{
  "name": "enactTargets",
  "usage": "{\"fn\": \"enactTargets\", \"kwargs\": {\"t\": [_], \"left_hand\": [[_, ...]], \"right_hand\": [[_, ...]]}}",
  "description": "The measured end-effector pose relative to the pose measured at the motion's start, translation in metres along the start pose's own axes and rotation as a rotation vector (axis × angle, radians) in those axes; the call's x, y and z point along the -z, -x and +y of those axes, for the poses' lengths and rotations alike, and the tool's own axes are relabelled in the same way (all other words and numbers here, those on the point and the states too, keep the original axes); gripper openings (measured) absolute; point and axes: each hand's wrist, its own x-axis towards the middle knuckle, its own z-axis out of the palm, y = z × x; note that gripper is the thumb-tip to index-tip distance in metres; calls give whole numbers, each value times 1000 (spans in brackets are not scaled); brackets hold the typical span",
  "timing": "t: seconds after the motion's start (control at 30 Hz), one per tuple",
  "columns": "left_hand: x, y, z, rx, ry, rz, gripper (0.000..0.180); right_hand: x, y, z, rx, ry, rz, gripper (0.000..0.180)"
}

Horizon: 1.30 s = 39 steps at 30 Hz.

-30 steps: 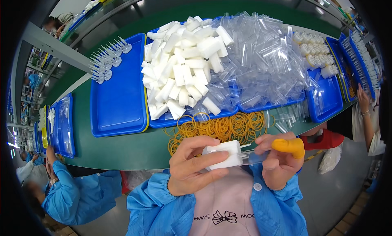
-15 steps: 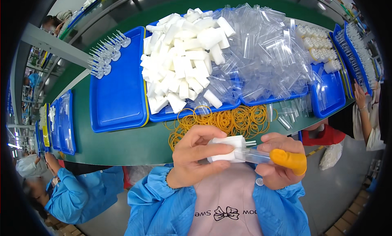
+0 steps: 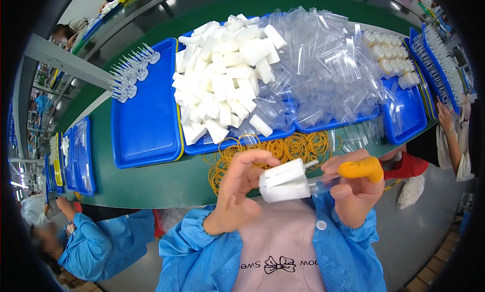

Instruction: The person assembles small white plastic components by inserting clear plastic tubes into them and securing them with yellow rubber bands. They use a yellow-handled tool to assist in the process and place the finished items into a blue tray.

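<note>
1. Sitting at chest height, white foam blocks (image 3: 284,182) – matte, rectangular – pinched by left hand (image 3: 237,191).
2. Right hand (image 3: 353,188), orange rubber fingertip cover (image 3: 359,169), grips clear plastic tube (image 3: 323,183) touching the blocks.
3. Beyond: yellow rubber bands (image 3: 283,148), blue trays (image 3: 146,120).

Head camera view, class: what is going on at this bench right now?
A person in a blue smock holds a white foam block at chest height, the left hand pinching its left end. The right hand, with an orange cot on one finger, holds a clear plastic tube against the block's right side. On the green table lie yellow rubber bands and blue trays, one heaped with white foam pieces, another with clear tubes.
</note>
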Motion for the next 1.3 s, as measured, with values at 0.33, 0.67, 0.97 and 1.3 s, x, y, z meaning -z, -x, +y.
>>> {"fn": "enactTargets", "kwargs": {"t": [0.33,0.67,0.97,1.3], "left_hand": [[11,3,7,-23,-158,-39,43],[2,6,0,-20,-92,-10,38],[1,2,0,68,-71,57,45],[15,-1,2,24,-92,282,57]], "right_hand": [[11,-15,10,188,269,-12,19],[-14,1,15,168,258,6,19],[-6,-7,15,89,281,-115,19],[66,-17,21,42,1139,-26,23]]}}
